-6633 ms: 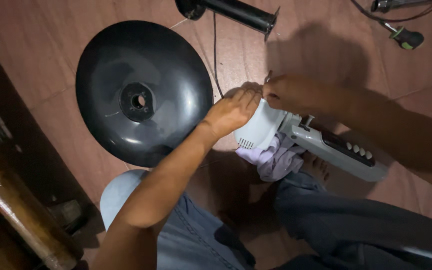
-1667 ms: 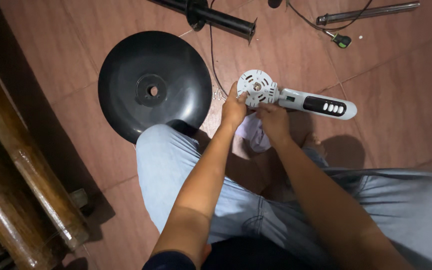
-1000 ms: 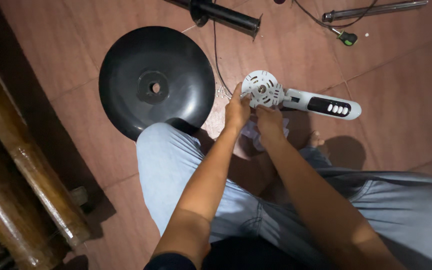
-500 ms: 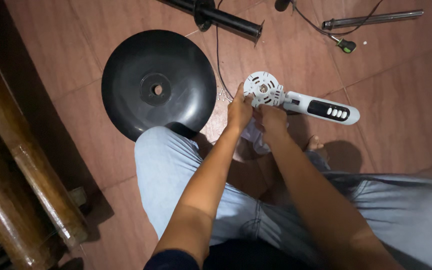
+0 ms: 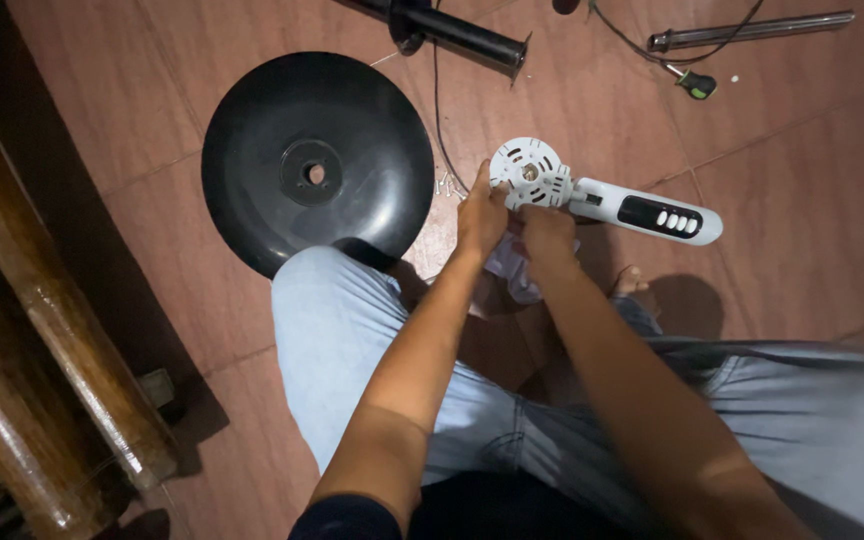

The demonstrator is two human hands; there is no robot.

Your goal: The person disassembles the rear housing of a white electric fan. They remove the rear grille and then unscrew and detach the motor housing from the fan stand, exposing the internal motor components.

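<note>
From the head view, I am seeing my left hand [image 5: 479, 215] gripping the rim of the white fan housing [image 5: 530, 175] at its round slotted end, just above frame centre. My right hand [image 5: 546, 233] is closing on the same housing from below, where its grey control neck [image 5: 652, 212] is stretching right. A pale cloth [image 5: 508, 275] is lying beneath both hands. The black round base [image 5: 317, 160] is sitting upper left on the tiled floor [image 5: 802, 200], a screwdriver [image 5: 694, 84] upper right.
</note>
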